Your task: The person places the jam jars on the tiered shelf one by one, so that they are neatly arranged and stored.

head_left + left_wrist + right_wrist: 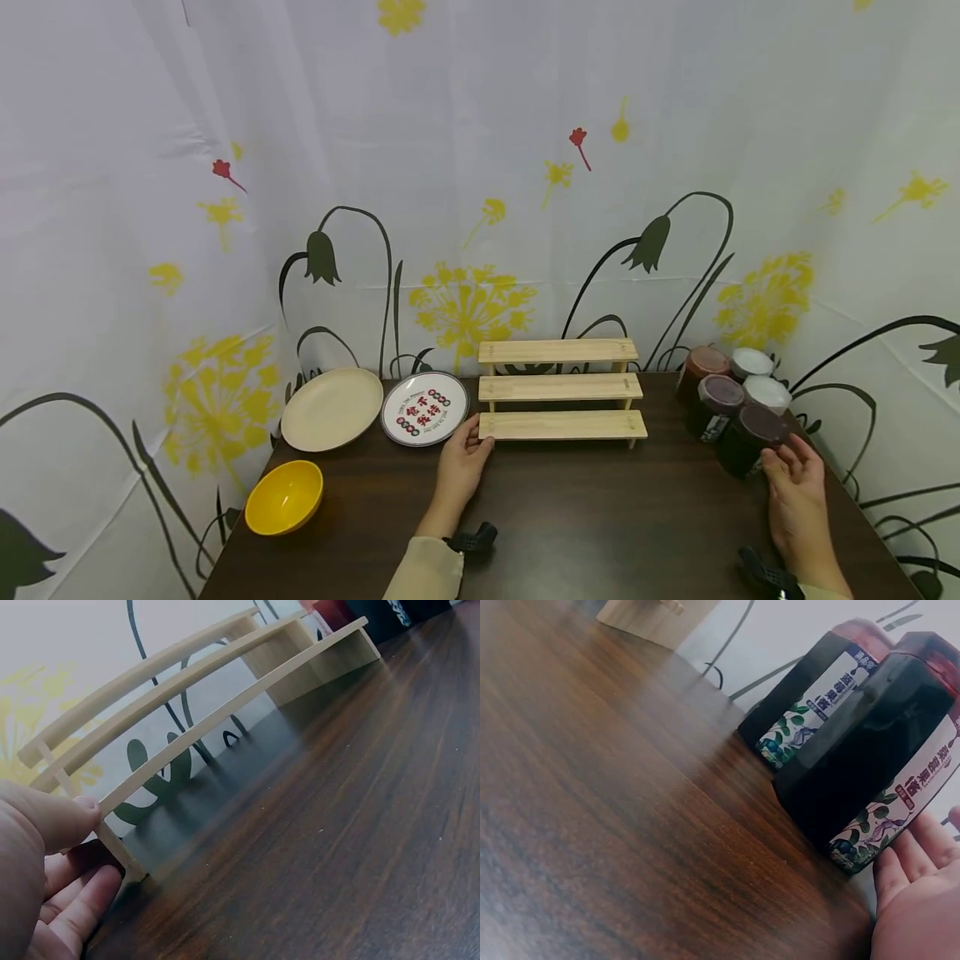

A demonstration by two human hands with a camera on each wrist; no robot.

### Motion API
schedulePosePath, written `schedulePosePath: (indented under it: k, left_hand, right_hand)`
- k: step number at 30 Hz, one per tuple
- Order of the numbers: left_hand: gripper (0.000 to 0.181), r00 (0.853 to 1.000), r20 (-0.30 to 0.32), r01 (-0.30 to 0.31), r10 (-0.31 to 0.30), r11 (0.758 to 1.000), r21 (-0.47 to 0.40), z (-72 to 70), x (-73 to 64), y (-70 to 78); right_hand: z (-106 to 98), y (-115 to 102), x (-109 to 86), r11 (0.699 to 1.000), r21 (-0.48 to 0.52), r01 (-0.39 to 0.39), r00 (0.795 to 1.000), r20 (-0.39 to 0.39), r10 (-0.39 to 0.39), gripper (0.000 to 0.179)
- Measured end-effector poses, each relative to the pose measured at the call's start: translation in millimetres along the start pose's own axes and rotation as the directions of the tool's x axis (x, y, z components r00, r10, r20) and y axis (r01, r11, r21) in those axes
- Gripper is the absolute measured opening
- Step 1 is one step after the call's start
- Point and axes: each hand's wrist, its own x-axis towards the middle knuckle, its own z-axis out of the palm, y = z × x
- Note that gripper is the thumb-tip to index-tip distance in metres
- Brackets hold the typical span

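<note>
A three-step wooden display rack (562, 426) stands on the dark table against the curtain. At its left end, my left hand (461, 467) pinches the lowest shelf; the thumb (84, 814) lies at the shelf's corner and the other fingers curl below it. On the right is a dark jam jar (753, 439) with a blueberry label, the nearest of several jars. My right hand (801, 500) is beside it, relaxed fingers (911, 855) at the jar's labelled side. A second dark jar (817, 697) stands just behind, upright.
Left of the rack are a white plate with red lettering (424, 409), a cream oval plate (332, 410) and a yellow bowl (285, 498). Behind the dark jars are a reddish jar (703, 367) and two white-lidded jars, one in front (767, 393). A flowered curtain (480, 167) borders the table.
</note>
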Motion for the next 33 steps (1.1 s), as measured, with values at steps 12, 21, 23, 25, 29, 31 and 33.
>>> schedulePosePath:
  k: [12, 21, 23, 25, 29, 31, 33]
  left_hand:
    - [0.058, 1.0, 0.012, -0.006, 0.006, 0.999, 0.039, -1.9, 2.5, 5.1]
    - [0.058, 1.0, 0.011, 0.015, -0.016, 0.997, 0.069, -2.2, -1.3, 4.6]
    - [0.059, 1.0, 0.013, 0.01, -0.011, 0.998, 0.06, -1.8, -1.1, 4.8]
    - [0.059, 1.0, 0.011, 0.007, -0.008, 0.998, 0.058, -1.5, -0.9, 4.8]
    - [0.058, 1.0, 0.014, 0.003, -0.004, 0.999, 0.052, -0.9, -0.6, 4.3]
    - [0.058, 1.0, 0.016, 0.0, -0.001, 0.999, 0.043, -0.7, -0.7, 3.7]
    - [0.058, 1.0, 0.017, 0.003, -0.003, 1.0, 0.03, -0.6, -0.6, 3.4]
  right_hand:
    - [11.9, 2.8, 2.0, 0.97, -0.242, -0.02, 0.997, -0.076, 0.002, 0.056]
    - [11.6, 0.3, -0.9, 0.945, -0.324, -0.05, 0.998, -0.056, 0.034, 0.054]
    - [9.9, -0.6, 0.3, 0.916, -0.391, -0.092, 0.995, -0.064, 0.072, 0.06]
    - [7.6, -0.6, 2.0, 0.888, -0.443, -0.125, 0.992, -0.07, 0.104, 0.064]
    - [3.0, 0.8, 3.7, 0.86, -0.495, -0.125, 0.992, -0.05, 0.115, 0.066]
    - [0.9, 1.7, 3.6, 0.857, -0.507, -0.094, 0.995, -0.012, 0.101, 0.068]
    - [-0.7, 2.9, 3.7, 0.847, -0.529, -0.054, 0.996, 0.029, 0.082, 0.073]
